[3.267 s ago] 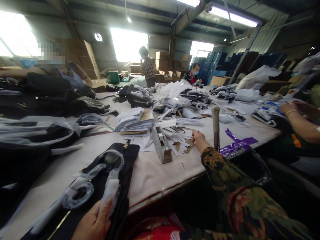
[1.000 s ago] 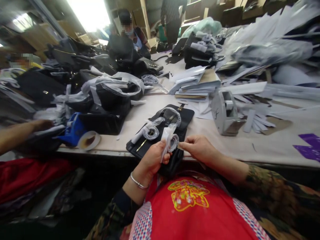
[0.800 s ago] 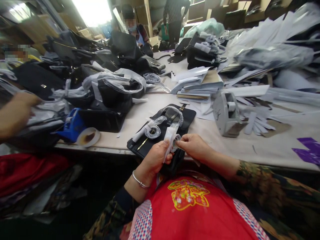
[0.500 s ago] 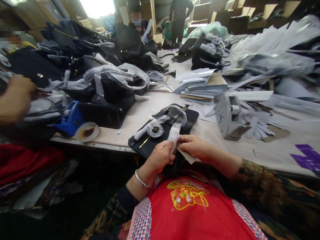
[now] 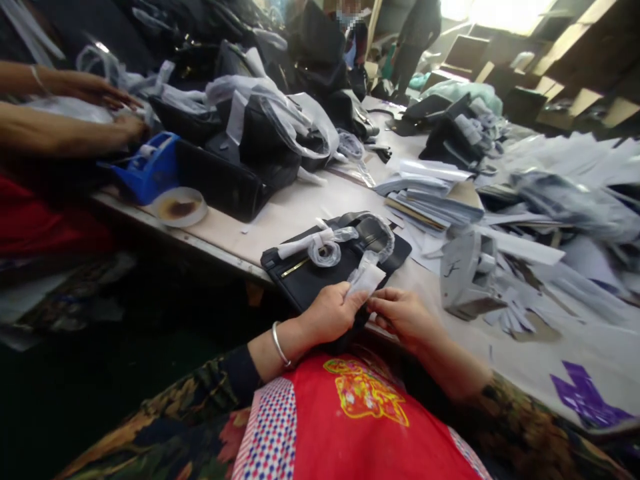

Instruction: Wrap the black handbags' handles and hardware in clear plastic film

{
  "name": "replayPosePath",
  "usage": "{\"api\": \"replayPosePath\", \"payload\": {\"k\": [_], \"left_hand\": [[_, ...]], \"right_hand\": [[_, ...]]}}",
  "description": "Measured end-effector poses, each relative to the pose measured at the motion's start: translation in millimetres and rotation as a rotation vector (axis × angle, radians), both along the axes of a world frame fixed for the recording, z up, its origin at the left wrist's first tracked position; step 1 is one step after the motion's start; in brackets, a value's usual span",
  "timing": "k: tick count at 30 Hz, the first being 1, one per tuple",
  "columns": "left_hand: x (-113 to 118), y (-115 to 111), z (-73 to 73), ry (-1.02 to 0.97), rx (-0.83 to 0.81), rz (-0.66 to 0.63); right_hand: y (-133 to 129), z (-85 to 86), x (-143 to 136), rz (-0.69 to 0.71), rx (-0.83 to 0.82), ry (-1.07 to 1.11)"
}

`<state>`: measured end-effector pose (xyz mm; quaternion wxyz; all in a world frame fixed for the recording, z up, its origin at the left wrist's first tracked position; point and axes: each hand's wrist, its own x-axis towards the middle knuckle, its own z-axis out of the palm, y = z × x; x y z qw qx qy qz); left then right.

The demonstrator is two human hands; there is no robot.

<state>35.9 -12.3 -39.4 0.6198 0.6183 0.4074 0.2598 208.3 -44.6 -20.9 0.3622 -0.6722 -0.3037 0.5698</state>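
A black bag [image 5: 310, 283] with a gold zip lies tilted at the table's near edge, its handle wrapped in clear plastic. My left hand [image 5: 333, 310] is closed on a white wrapped strip [image 5: 367, 275] at the near end of that handle. Just to the right, my right hand [image 5: 403, 313] pinches at the strip's lower edge; what its fingertips hold, if anything, is too small to make out. A coiled, plastic-wrapped strap [image 5: 325, 252] rests on top of the bag.
A blue tape dispenser [image 5: 150, 167] and a tape roll [image 5: 179, 207] sit left, near another person's hands [image 5: 113, 110]. Wrapped black bags are piled behind. To the right are stacked papers [image 5: 435, 193], a white dispenser [image 5: 467, 273] and purple tape [image 5: 590, 397].
The view has turned and tilted. The brown paper piece by my right hand no longer shows. The white strip now leans to the right. The other person's second hand has come into view.
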Motion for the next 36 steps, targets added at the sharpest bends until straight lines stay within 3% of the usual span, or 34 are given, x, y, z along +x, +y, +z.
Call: {"api": "replayPosePath", "payload": {"k": [4,10,12,17,26,31,36], "left_hand": [[0,0,-3.5,0.078,0.224,0.031],[1,-2,-9.2,0.103,0.311,0.057],[1,-2,-11.3,0.094,0.345,0.086],[-1,-1,-16.2,0.044,0.357,0.103],[2,-2,-14.0,0.087,0.457,0.090],[-1,-1,-9.2,0.054,0.400,0.075],[-5,0,-2.4,-0.014,0.146,0.081]], "right_hand": [[2,2.4,-4,0.083,0.013,-0.101],[2,4.8,-2,0.216,0.044,-0.243],[2,2.2,-1,0.204,0.050,-0.160],[-3,1.1,-1,0.178,0.038,0.310],[-5,3.8,-34,-0.169,-0.017,0.377],[-6,-1.7,-40,-0.218,0.038,0.391],[-5,-0.4,-37,-0.188,0.065,0.399]]}}
